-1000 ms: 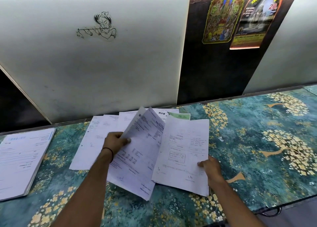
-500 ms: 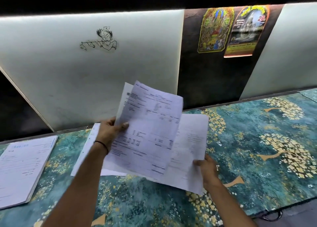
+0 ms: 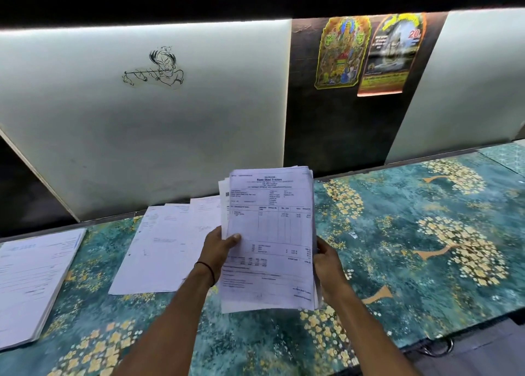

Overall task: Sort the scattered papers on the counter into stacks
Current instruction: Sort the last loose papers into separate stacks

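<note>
Fingers of the right hand lay hidden from me behind the held sheaf; its small print was unreadable. Left of the left hand, the frame edge cut the stack.

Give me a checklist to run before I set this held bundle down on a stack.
1. Grip: left hand and right hand hold the bundle by its side edges: ok.
2. Squaring: sheets jut out at the bundle's top left: not ok.
3. Receiving pile: the left stack lies flat, edges fairly even: ok.
4. Gathering: loose sheets lie fanned on the counter: not ok.
5. One type only: just the top invoice shows: cannot tell.
</note>
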